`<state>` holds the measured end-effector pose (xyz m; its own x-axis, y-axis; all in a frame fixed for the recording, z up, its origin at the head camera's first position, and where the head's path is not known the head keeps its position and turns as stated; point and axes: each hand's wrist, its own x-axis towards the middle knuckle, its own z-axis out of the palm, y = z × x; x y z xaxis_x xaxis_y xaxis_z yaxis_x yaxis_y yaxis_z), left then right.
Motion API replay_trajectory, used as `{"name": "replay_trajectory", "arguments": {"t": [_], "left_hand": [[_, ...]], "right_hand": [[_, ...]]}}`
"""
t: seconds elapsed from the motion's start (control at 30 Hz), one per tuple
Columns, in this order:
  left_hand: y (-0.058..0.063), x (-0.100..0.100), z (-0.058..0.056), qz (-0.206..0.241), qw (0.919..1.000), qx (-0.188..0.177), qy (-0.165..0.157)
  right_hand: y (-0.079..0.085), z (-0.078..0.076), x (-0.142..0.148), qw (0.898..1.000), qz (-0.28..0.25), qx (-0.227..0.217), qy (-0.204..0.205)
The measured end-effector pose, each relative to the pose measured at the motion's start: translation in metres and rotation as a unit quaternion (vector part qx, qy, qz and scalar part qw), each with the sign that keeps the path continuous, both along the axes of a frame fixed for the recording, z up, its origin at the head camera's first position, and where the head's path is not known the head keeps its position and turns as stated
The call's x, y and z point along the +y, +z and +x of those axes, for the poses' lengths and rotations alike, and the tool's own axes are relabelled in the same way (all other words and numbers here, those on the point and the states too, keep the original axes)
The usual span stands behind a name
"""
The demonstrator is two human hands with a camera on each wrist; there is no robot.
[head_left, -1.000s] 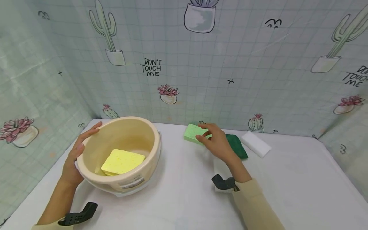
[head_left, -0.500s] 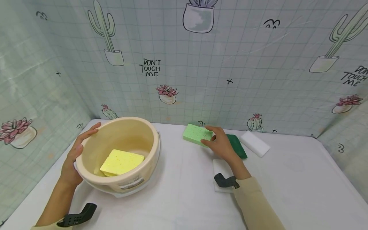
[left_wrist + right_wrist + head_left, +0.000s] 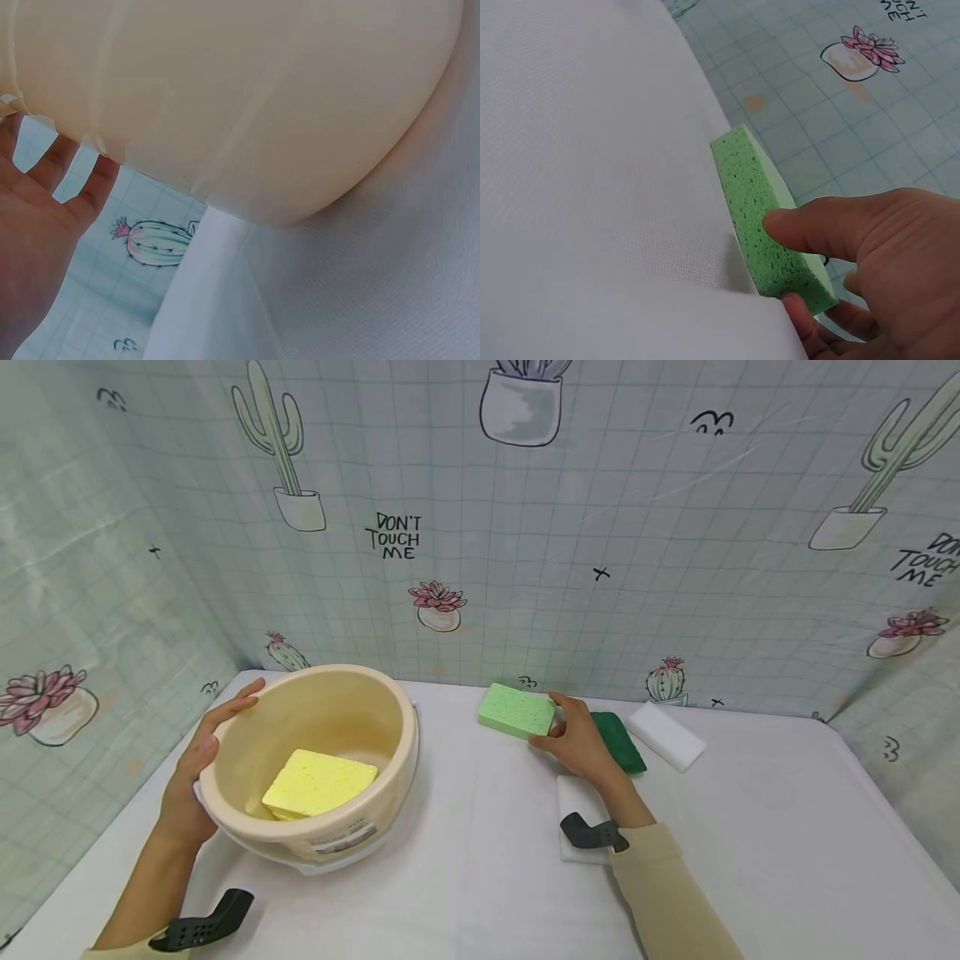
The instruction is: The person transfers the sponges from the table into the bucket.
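In the head view my left hand [image 3: 191,777] lies against the outer left side of a cream bucket [image 3: 309,832], fingers reaching along its rim. The left wrist view shows the spread, fairly straight fingers touching the bucket wall [image 3: 247,97]. Inside the bucket sits a yellow sponge [image 3: 318,783]. At the back of the table my right hand [image 3: 581,743] pinches the right end of a green sponge [image 3: 517,710]. Seen from the right wrist, the thumb presses one face of this green sponge [image 3: 750,202], and the other fingertips are partly hidden around its end.
A dark green scouring pad [image 3: 619,743] lies just right of the right hand, beside a white block-shaped sponge [image 3: 666,735]. Another flat white piece [image 3: 577,802] lies under the right forearm. A cactus-print sheet [image 3: 517,543] hangs behind the white table [image 3: 480,860].
My right hand has come down to the green sponge's right end and now pinches it, after hovering over it with parted fingers. The left hand and bucket have stayed put.
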<state>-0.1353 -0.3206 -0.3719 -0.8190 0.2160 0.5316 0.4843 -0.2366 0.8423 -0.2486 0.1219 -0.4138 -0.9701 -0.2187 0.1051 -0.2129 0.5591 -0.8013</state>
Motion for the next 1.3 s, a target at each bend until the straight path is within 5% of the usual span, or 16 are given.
{"name": "replay_trajectory", "arguments": {"t": [0.63,1.3], "left_hand": [[0.0002,0.0006,0.0002,-0.005,1.0,0.004,-0.001],[-0.0008,0.0007,0.0009,-0.005,1.0,0.004,0.002]], "right_hand": [[-0.0021,0.0003,-0.0016,0.999,-0.015,-0.043,-0.019],[-0.0009,0.0023,-0.0007,0.998,-0.023,-0.038,-0.034]]}}
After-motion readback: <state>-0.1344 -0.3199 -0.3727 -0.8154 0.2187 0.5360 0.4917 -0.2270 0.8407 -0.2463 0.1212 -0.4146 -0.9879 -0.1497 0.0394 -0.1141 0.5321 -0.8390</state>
